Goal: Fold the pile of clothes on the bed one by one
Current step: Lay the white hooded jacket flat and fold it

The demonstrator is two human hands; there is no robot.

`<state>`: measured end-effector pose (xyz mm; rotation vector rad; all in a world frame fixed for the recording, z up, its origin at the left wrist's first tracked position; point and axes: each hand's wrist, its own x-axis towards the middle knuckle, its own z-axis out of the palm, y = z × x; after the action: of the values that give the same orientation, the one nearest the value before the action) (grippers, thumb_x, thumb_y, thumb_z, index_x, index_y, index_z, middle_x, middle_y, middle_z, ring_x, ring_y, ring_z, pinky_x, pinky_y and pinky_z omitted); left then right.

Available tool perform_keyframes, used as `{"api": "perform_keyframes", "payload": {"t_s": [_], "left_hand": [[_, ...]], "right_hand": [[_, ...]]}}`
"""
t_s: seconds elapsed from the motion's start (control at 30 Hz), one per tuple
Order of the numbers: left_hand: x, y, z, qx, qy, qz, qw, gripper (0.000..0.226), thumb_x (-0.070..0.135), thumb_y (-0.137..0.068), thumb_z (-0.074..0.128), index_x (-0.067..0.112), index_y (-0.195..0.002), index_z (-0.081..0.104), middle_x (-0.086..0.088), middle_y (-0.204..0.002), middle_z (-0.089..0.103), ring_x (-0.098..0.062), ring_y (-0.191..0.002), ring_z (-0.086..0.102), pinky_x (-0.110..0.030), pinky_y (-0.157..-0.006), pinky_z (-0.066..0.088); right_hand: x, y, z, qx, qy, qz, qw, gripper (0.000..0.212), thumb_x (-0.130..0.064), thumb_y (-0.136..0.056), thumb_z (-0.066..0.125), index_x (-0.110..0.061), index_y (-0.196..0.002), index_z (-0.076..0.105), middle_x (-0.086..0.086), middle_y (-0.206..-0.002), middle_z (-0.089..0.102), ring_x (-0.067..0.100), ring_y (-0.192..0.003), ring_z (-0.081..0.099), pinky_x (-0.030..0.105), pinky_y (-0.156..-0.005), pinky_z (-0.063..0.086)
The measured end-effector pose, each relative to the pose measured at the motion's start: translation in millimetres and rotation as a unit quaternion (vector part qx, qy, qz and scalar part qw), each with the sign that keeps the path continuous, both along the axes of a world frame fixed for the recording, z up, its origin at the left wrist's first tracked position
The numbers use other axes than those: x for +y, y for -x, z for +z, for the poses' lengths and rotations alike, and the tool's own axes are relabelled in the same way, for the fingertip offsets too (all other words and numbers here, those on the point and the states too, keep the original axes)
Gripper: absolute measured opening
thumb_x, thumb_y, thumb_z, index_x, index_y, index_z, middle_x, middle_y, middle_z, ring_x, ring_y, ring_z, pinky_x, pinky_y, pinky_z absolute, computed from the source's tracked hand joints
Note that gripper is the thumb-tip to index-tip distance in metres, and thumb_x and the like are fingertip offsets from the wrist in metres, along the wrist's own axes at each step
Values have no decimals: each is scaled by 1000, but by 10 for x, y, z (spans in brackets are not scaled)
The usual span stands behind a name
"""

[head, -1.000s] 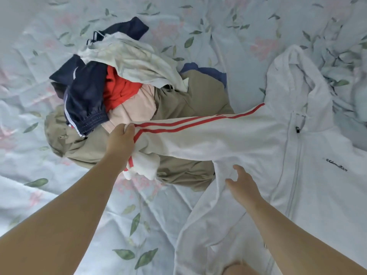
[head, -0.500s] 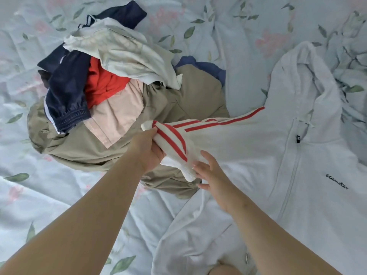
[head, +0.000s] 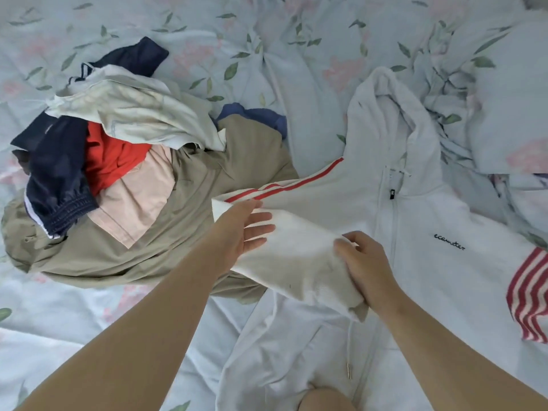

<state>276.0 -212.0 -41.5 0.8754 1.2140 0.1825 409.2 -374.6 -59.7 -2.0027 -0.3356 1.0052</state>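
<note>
Noted a bare knee (head: 323,397) at the bottom edge, against the lower part of the white hoodie (head: 444,292). Recorded the hoodie spread front-up on the bed (head: 74,321), with the zip pull (head: 392,194) near the collar, the hood (head: 391,114) pointing away and a drawstring (head: 350,351) trailing toward the knee. Found one sleeve (head: 296,256) doubled back across the chest. Logged the right hand (head: 367,268) with fingers (head: 360,243) curled over the cuff end of that sleeve, gripping the cloth. Logged the left hand (head: 243,229) spread, fingers (head: 262,229) straight, touching the sleeve beside its fold and grasping nothing. Saw red stripes along the sleeve's upper part up to the shoulder. Marked the other sleeve (head: 527,301), also red-striped, at the right edge. Observed the pile of clothes (head: 133,188) farther left on the bed, partly under the sleeve's fold. Listed there a khaki garment (head: 207,218) lowest, then a pink piece (head: 139,200), a red piece (head: 112,158), a navy piece (head: 56,173) and a cream shirt (head: 142,114) on top.
</note>
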Motion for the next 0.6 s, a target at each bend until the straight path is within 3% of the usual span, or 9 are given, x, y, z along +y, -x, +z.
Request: {"api": "perform_keyframes", "payload": {"t_s": [0.1,0.17,0.23,0.3,0.4,0.5,0.6], "left_hand": [[-239,-251,-118,22,-8,-52,998,12,26,-97,48,21,-100,58,0,-93,67,-14,-75,67,-25,-61,48],[-370,-335,-199,43,-18,-71,996,13,24,-98,48,18,-103,57,0,-91,66,-14,-74,66,-25,-61,48],[-451,-354,-295,68,-33,-89,993,12,23,-98,47,16,-103,56,0,-88,64,-14,-71,63,-25,-62,48],[-496,-344,-390,93,-41,-107,989,12,21,-99,45,15,-98,55,1,-83,61,-13,-67,60,-24,-61,45],[-537,-297,-554,139,-38,-109,984,19,14,-97,43,15,-80,51,-1,-76,54,-14,-62,54,-24,-58,40],[-522,-230,-789,201,-55,-75,975,23,11,-90,41,18,-69,45,-4,-72,48,-21,-62,49,-31,-63,41],[-480,-185,-1013,233,-62,-63,968,20,10,-74,42,19,-60,31,-8,-63,30,-23,-61,28,-37,-61,29]], "right_hand": [[-421,-297,-22,-83,79,-63,991,21,-20,-86,50,-7,-73,60,4,-66,57,24,-69,51,33,-62,38],[-778,-510,-87,-137,192,-111,965,32,-30,-81,38,-4,-76,56,6,-66,52,27,-70,47,35,-66,35],[-1130,-638,-159,-163,356,-100,915,31,-26,-86,35,-11,-98,58,7,-83,55,28,-86,47,37,-79,31],[-1299,-634,-246,-148,434,-71,886,37,-17,-91,39,-18,-128,49,12,-114,53,31,-109,42,39,-89,30],[-1167,-517,-486,-135,380,-20,915,51,-15,-90,44,-21,-140,38,11,-137,43,34,-122,41,41,-99,33],[-827,-409,-737,-52,250,-8,967,57,-13,-89,44,-28,-143,32,8,-115,56,34,-107,55,37,-87,45],[-537,-425,-947,14,186,-48,981,66,-13,-89,43,-35,-147,21,12,-107,63,32,-96,60,37,-87,49]]}}
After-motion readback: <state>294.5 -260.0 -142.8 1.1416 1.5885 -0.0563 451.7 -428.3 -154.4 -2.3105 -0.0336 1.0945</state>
